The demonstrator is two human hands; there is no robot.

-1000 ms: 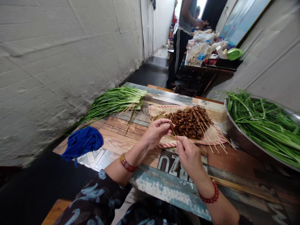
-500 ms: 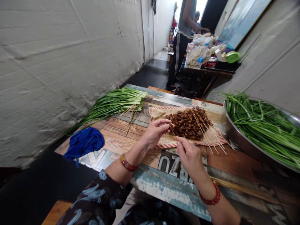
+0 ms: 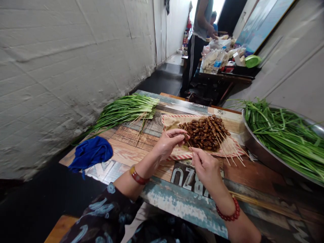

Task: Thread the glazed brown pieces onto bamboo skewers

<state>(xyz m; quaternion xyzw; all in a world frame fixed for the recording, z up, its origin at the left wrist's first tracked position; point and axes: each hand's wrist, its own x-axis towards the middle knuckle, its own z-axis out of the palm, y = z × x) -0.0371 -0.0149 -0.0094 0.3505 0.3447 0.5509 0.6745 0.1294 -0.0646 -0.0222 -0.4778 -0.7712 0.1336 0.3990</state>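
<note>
My left hand (image 3: 170, 142) pinches a small brown piece (image 3: 186, 136) at the left edge of a heap of glossy brown pieces (image 3: 202, 131). Between thumb and fingers of my right hand (image 3: 204, 165) is a thin wooden skewer (image 3: 189, 145), its tip at the brown piece. The heap lies on paper with a red-striped border (image 3: 174, 118). Several loaded skewers (image 3: 231, 150) rest on its right side, bare ends toward me. How far the tip has gone into the piece is hidden by my left fingers.
Green stalks (image 3: 121, 109) and loose skewers (image 3: 140, 131) lie at left, near a blue cloth (image 3: 92, 152). A metal basin (image 3: 265, 148) of greens stands right. Beyond, a person (image 3: 199, 37) stands by a table with bags and a bottle (image 3: 219, 60).
Both my hands have barely shifted and keep their grips. In the background, the standing person's hand has moved slightly.
</note>
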